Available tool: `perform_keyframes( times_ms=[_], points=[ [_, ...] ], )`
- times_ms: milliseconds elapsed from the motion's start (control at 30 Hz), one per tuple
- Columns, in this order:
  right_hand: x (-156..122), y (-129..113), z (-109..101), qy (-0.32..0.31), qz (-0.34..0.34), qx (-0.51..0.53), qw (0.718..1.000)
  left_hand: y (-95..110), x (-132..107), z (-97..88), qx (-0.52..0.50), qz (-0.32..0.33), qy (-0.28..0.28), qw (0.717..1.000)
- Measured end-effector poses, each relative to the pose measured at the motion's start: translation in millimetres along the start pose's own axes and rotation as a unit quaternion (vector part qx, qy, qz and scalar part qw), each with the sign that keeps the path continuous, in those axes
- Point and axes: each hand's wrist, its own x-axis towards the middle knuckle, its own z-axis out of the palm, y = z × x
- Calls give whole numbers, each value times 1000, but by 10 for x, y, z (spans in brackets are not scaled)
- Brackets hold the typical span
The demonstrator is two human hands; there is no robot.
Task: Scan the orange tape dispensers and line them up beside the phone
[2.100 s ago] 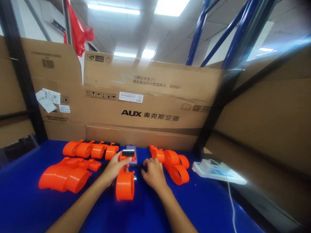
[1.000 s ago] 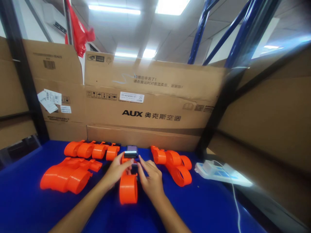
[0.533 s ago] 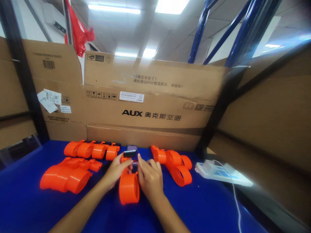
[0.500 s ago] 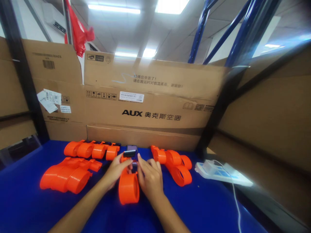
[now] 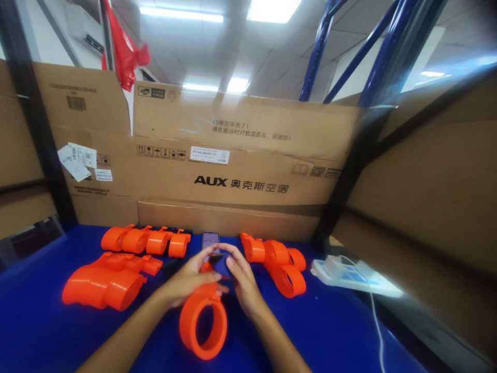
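Observation:
An orange plastic tape-dispenser body (image 5: 203,324), with a big open ring facing me, is tilted up off the blue table (image 5: 330,331). My left hand (image 5: 186,282) grips its upper part from the left. My right hand (image 5: 240,280) closes on the top end from the right, fingers pinched around a small dark piece (image 5: 220,261) there. Both hands meet at the top of the part.
Orange parts lie in a row at the back left (image 5: 145,240), in a pile at the left (image 5: 106,280) and in a group at the right (image 5: 277,259). A phone (image 5: 210,239) lies behind my hands. A white power strip with cable (image 5: 349,277) sits right. Cardboard boxes (image 5: 240,171) wall the back.
The orange part has been tipped up so its ring now faces me; before, it lay with its rim upward. Both hands closed over its top end.

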Motion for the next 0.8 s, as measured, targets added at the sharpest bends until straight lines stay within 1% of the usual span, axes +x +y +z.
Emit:
perform_keyframes(
  times_ms=[67, 133, 233, 333, 433, 500, 533, 567, 600, 633, 667, 700, 733, 800],
  points=[
    [-1, 28, 30, 31, 5, 8, 999, 2, 17, 3, 8, 18, -9, 1000],
    [-4, 57, 69, 52, 17, 12, 998, -6, 41, -3, 17, 18, 1, 1000],
    [-6, 89, 123, 58, 34, 27, 997, -38, 77, -20, 24, 0, 29, 999],
    [10, 99, 125, 52, 22, 27, 998, -66, 85, -32, 21, -13, 26, 999],
    [40, 67, 39, 38, 3, -38, 999, -55, 58, -23, 1, -25, 32, 999],
    [49, 20, -61, 28, -16, -122, 992, -21, 38, -16, -18, -16, 40, 999],
    [45, -7, -116, 29, -31, -180, 983, 2, 33, -18, -28, -5, 43, 999],
    [34, -33, -171, 22, -40, -256, 966, 27, 34, -27, -39, 7, 46, 998],
    [16, -55, -222, 23, -47, -347, 937, 51, 40, -43, -50, 16, 50, 997],
    [-7, -72, -267, 8, -50, -426, 903, 73, 53, -66, -61, 21, 56, 996],
    [-33, -82, -304, -15, -47, -484, 873, 93, 69, -95, -71, 20, 63, 995],
    [-61, -85, -332, -40, -41, -527, 848, 109, 88, -126, -80, 16, 69, 994],
    [-87, -82, -351, -67, -33, -556, 828, 122, 105, -157, -87, 11, 73, 993],
    [-129, -63, -368, -109, -13, -583, 805, 139, 128, -203, -92, 4, 80, 993]
  ],
)
